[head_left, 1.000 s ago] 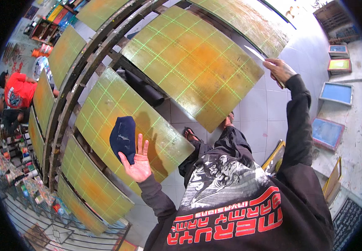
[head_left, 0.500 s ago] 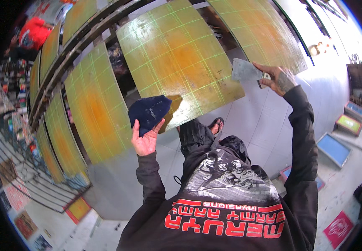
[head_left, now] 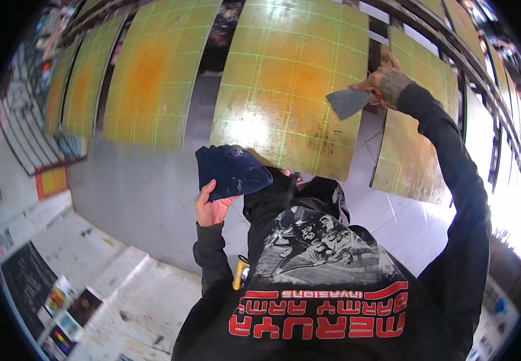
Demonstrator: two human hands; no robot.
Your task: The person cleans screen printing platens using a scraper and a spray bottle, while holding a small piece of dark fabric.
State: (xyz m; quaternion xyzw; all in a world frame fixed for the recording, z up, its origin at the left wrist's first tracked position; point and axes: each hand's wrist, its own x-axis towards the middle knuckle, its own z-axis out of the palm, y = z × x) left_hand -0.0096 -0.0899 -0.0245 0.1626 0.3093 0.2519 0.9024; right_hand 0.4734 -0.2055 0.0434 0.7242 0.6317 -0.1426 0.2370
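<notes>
My left hand (head_left: 213, 210) holds a folded navy-blue cloth (head_left: 233, 172) with pale smudges, thumb on top and the other fingers beneath. The cloth is just off the near left corner of a wide yellow-green board (head_left: 284, 78), which bears bright green grid lines, an orange tint in the middle and dark specks near its front edge. In my right hand (head_left: 388, 86) is a putty knife (head_left: 348, 103), gripped by the handle, its broad grey blade pointing left over the board's right side. Whether the blade touches the board, I cannot tell.
Similar boards stand in a row on both sides, one at the left (head_left: 152, 78) and one at the right (head_left: 414, 144), with gaps between them. A dark rail runs behind. At far left is a black metal rack (head_left: 28, 132); papers and a dark sheet (head_left: 28, 271) lie below it.
The view has turned, so the boards now sit straighter and further left. The putty knife has come over the middle board's right side. The cloth stays in my left hand.
</notes>
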